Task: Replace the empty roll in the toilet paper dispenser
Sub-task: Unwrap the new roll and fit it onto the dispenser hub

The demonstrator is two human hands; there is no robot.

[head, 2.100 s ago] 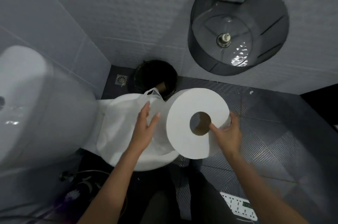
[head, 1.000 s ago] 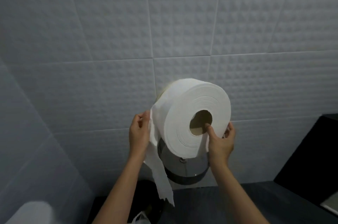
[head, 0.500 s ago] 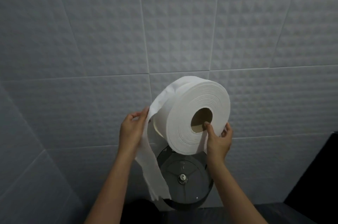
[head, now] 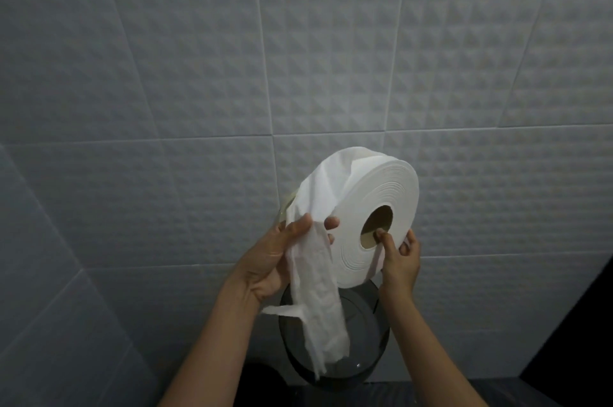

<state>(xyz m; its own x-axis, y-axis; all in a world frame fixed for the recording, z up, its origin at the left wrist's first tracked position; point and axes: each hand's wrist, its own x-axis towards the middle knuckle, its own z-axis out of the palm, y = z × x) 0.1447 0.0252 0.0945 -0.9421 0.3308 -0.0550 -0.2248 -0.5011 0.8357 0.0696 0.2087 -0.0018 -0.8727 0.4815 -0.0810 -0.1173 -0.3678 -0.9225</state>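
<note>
A large white toilet paper roll [head: 381, 187] with a brown cardboard core is held up against the tiled wall. My right hand [head: 399, 257] grips its lower edge, thumb hooked into the core hole. My left hand [head: 282, 254] holds the loose paper tail [head: 318, 300], which hangs down from the roll's left side. Below the roll the dark round dispenser cover [head: 361, 350] hangs open, partly hidden by the tail. A pale edge of the dispenser back [head: 286, 205] peeks out behind the roll on the left.
Textured grey wall tiles [head: 232, 74] fill most of the view. A dark bin top [head: 262, 383] shows at the bottom left of the cover. A dark panel [head: 583, 340] stands at the lower right.
The roll was lifted from over the toilet up to the wall. My left hand has pulled the paper tail loose and now grasps it more fully; the view has tilted upward.
</note>
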